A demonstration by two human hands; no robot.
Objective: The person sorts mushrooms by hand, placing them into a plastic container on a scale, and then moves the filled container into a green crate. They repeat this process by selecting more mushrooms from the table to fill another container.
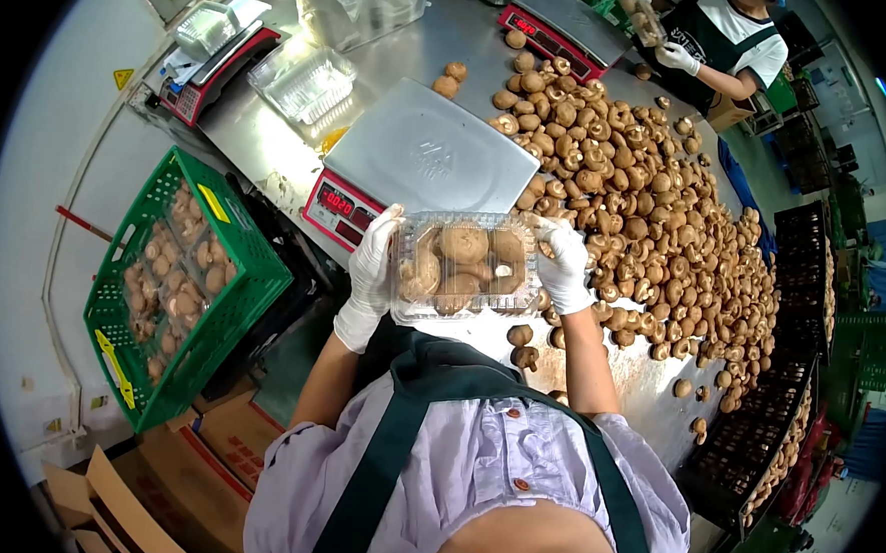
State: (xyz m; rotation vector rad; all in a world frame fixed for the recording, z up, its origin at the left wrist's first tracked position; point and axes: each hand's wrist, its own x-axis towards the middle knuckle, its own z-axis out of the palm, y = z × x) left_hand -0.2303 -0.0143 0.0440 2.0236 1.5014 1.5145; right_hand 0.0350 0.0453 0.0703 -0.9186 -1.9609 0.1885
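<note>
Between my two white-gloved hands is a clear plastic clamshell box (463, 306) with several brown mushrooms (464, 245) inside. My left hand (368, 273) grips its left end, fingers closed on the edge. At the right end, my right hand (565, 268) is closed on the box too. Just beyond the box sits a digital scale (430, 151) with a bare grey pan and a lit red display. To the right of my right hand spreads a large heap of loose mushrooms (657, 203) on the steel table.
Left of me stands a green crate (253, 267) holding packed mushroom boxes. Clear plastic boxes (303, 79) and another scale (197, 88) are at the back left. A co-worker (726, 41) stands behind a third scale (566, 28). Black crates (755, 433) line the right side.
</note>
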